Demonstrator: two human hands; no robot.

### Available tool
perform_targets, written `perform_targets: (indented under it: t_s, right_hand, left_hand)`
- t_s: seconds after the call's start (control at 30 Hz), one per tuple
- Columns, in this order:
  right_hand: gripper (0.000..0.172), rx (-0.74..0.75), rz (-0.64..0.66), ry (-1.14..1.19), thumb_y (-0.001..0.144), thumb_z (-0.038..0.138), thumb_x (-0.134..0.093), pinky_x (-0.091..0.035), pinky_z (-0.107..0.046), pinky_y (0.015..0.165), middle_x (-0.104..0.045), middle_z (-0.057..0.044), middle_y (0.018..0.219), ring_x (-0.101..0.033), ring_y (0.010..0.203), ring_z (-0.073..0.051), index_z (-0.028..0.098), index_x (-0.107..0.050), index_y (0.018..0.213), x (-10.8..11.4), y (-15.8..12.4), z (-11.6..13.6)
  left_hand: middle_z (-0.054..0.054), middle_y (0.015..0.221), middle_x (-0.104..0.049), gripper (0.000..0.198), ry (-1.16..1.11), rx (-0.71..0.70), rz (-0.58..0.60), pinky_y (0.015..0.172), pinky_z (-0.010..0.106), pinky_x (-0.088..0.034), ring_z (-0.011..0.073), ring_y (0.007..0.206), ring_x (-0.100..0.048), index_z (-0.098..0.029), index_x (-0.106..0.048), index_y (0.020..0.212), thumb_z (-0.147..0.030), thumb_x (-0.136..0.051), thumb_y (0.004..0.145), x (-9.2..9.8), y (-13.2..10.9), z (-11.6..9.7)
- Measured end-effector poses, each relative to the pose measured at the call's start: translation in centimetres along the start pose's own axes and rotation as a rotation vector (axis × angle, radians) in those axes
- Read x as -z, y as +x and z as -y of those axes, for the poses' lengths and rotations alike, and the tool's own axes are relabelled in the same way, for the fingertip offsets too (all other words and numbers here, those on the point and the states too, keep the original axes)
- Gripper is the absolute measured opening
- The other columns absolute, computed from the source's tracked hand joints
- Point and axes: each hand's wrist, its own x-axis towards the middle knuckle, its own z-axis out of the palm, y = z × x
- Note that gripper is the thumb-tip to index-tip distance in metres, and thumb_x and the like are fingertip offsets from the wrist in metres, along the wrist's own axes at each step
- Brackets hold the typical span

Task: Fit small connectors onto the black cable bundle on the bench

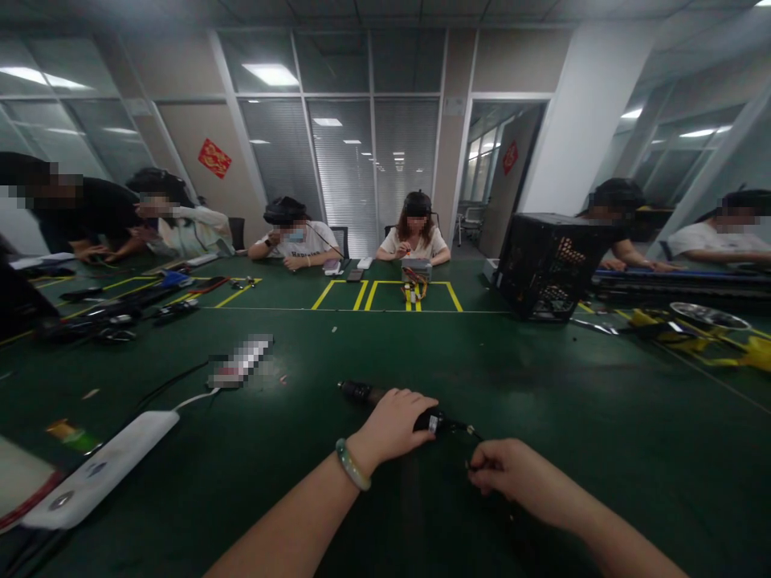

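My left hand [391, 425], with a green bangle [352, 464] at the wrist, is closed around a black electric screwdriver [360, 391] lying on the green table. The bit end points to the left, past my fingers. The middle of the tool is hidden under my palm. From its right end runs a thin black cord [461, 426] towards my right hand [509, 474]. Fingers of that hand are pinched together on the cord, low over the table.
A white power strip [108, 466] with cables lies at the left. Beyond it, black parts [114, 313] cover the far left. A black computer case [545, 265] stands at the back right, near yellow parts [680, 337]. Several people sit across the green table [253, 457].
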Motion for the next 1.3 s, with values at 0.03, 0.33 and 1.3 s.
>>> perform_targets:
  t_s: [0.03,0.33,1.3]
  right_hand:
    - [0.015,0.006,0.002,0.049,0.082,0.029,-0.058,-0.038,-0.020,0.051,-0.068,-0.001,0.075,-0.058,0.060,-0.014,0.020,-0.068,0.089,0.2,0.7,0.0]
    - [0.025,0.157,-0.264,0.221,0.081,0.042,-0.063,-0.038,-0.020,0.051,-0.064,0.001,0.070,-0.052,0.056,-0.011,0.017,-0.065,0.079,2.3,7.7,0.8]
    - [0.023,0.204,-0.268,0.345,0.075,0.035,-0.071,-0.045,-0.021,0.052,-0.067,-0.001,0.068,-0.059,0.058,-0.013,0.016,-0.059,0.077,2.4,10.3,-1.0]
  left_hand:
    - [0.002,0.122,-0.057,0.051,0.001,0.003,-0.006,0.097,0.039,-0.035,0.0224,0.111,-0.052,-0.030,-0.048,0.128,-0.045,-0.063,0.083,-0.1,0.1,0.0]
    - [0.003,0.114,-0.059,0.040,0.031,0.014,-0.004,0.093,0.037,-0.036,0.0225,0.106,-0.053,-0.026,-0.053,0.121,-0.043,-0.060,0.085,-0.4,0.4,0.0]
    - [0.005,0.094,-0.061,0.011,0.152,0.071,-0.062,0.082,0.036,-0.043,0.0214,0.090,-0.057,-0.018,-0.052,0.096,-0.023,-0.054,0.087,-2.6,3.5,-1.1]
